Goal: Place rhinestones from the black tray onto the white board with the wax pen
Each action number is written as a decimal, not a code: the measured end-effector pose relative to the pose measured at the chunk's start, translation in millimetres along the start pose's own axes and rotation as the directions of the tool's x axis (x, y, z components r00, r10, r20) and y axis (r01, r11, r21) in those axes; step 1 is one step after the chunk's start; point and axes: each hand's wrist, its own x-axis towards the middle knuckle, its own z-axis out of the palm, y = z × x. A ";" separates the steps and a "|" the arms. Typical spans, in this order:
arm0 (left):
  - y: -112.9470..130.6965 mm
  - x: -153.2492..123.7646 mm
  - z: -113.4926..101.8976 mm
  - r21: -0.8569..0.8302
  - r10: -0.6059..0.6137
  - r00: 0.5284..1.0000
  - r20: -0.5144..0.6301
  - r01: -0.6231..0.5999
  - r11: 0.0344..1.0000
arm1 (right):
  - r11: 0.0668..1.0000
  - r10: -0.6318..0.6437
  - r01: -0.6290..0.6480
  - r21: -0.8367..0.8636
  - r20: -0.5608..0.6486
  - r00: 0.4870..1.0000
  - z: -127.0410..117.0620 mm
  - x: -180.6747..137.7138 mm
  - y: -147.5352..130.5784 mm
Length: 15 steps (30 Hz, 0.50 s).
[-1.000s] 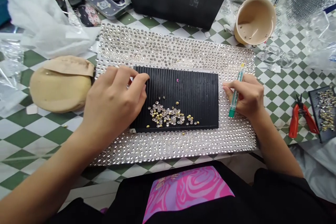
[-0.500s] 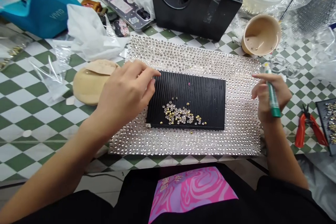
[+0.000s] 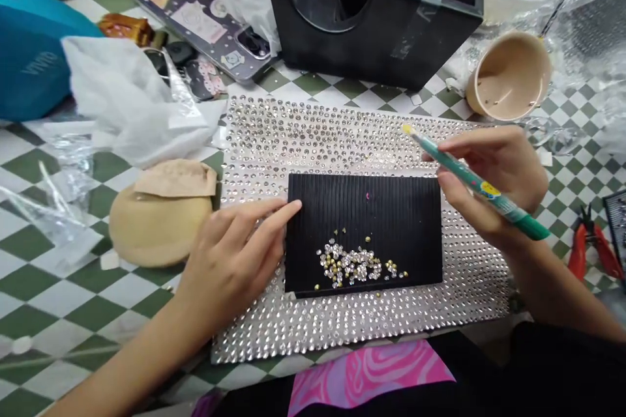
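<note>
My right hand (image 3: 508,172) grips a green pen (image 3: 482,189) with a yellow tip, which points to the upper left above the rhinestone sheet (image 3: 303,140). My left hand (image 3: 239,254) is open, its fingers stretched out and the index fingertip at the left edge of a black ridged tray (image 3: 317,208). Loose clear and gold rhinestones (image 3: 355,264) lie in a heap along the tray's near side. The tray rests on the sheet, which is covered in rows of stones.
Behind the sheet stands a black tape dispenser (image 3: 362,32), with a beige cup (image 3: 508,78) to its right. A round tan pad (image 3: 154,231) lies at the left, below crumpled white plastic (image 3: 122,98). A phone (image 3: 205,19) lies farther back. Red pliers (image 3: 580,251) are at the right.
My right hand has come left toward the tray, and the pen has swung from nearly upright to a slant. My left fingers have straightened onto the tray's edge. The camera view has shifted closer.
</note>
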 end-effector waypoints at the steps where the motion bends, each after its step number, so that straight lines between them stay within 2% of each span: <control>1: -0.3 -2.5 -0.6 -0.019 -0.001 1.000 0.012 0.001 1.000 | 0.999 0.006 -0.005 -0.038 0.013 1.000 5.0 4.8 -1.8; 3: -0.7 -6.2 -2.0 -0.045 -0.003 1.000 0.022 0.004 0.999 | 0.996 -0.001 0.002 -0.087 0.018 1.000 14.1 12.6 -2.5; 7: -0.6 -8.6 -4.8 -0.080 0.001 0.999 0.050 0.004 0.997 | 0.999 -0.004 0.006 -0.053 0.031 1.000 25.6 17.0 4.4; 11: 0.9 -10.5 -6.8 -0.086 0.001 0.996 0.090 0.006 0.996 | 0.999 -0.036 0.038 -0.023 0.084 0.996 25.0 11.8 11.3; 15: 3.0 -14.1 -9.2 -0.059 -0.070 0.994 0.086 0.075 0.995 | 0.999 0.039 -0.035 -0.033 0.119 0.992 21.4 9.6 9.6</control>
